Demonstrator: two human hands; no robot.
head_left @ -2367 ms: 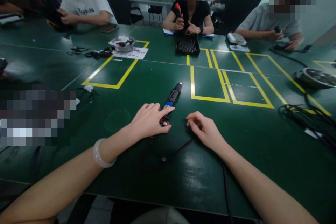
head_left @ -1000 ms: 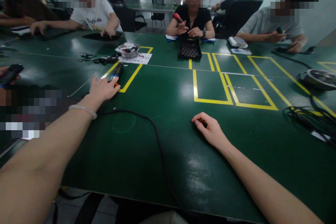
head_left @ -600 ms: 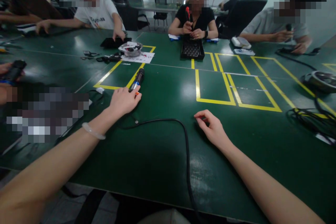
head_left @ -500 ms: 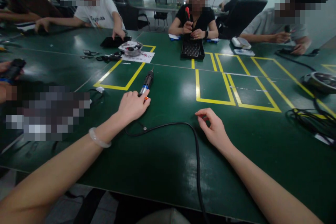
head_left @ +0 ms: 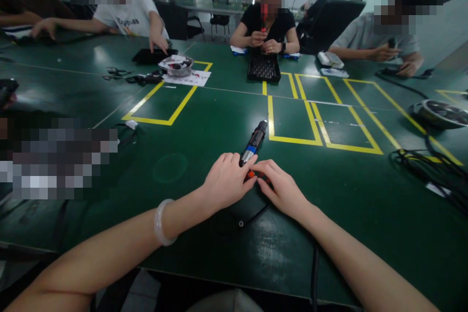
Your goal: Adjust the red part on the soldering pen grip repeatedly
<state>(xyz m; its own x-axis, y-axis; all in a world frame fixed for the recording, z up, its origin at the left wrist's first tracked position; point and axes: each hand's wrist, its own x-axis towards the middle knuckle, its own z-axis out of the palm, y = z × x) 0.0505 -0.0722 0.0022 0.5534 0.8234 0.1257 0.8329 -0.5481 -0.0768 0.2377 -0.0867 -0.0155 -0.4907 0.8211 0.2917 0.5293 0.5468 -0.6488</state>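
My left hand is wrapped around the rear of a black electric screwdriver with a blue band and a silver section. Its bit points away from me, up and to the right. My right hand meets the left one at the tool's orange tail end, its thumb and fingers curled around it; the exact contact is partly hidden. From under the right hand comes a black cable, which drops over the near table edge. A small round end piece lies on the table below my hands.
Yellow tape outlines mark the green table. Across it, a person holds a red-handled tool above a black tray. A clear bowl stands on paper at left. Coiled cables and a round device lie at right.
My left hand has brought the screwdriver right and toward me. My right hand has come left to meet its tail end, and the cable has shifted right.
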